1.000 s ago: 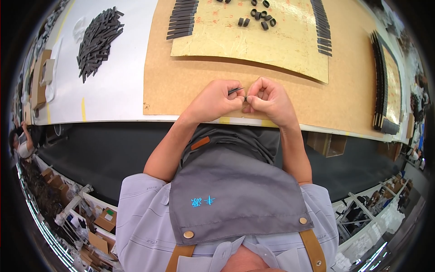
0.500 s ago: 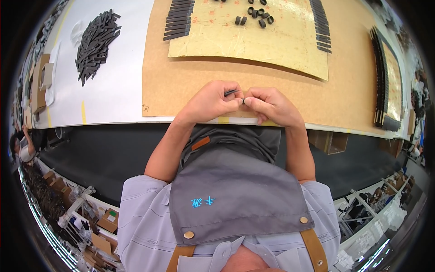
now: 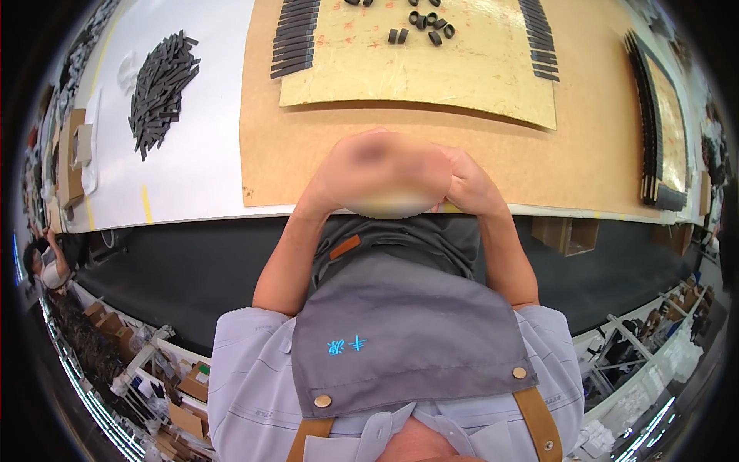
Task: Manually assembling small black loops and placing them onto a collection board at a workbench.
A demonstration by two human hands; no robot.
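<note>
My left hand (image 3: 329, 183) and my right hand (image 3: 479, 185) meet over the table's near edge, in front of my apron. A round blurred patch covers most of my left hand and the fingertips of my right, so their grip is hidden. A dark smudge shows inside the blur at my left hand; its shape cannot be made out. The visible part of my right hand looks curled inward. Beyond my hands lies a yellowish board (image 3: 416, 85), with several short black rings (image 3: 421, 22) on it. Rows of black strips line its left edge (image 3: 292, 65) and right edge (image 3: 544, 58).
A brown sheet (image 3: 269, 154) lies under the board on the white table (image 3: 108, 185). At the left is a heap of black strips (image 3: 163, 92). A stack of boards edged with black strips (image 3: 654, 131) lies at the right. Cardboard boxes (image 3: 73, 162) stand far left.
Half a second ago my left hand held a thin dark strip, and both hands pinched at a small dark piece between them. Blur now covers that spot. The view has shifted slightly.
</note>
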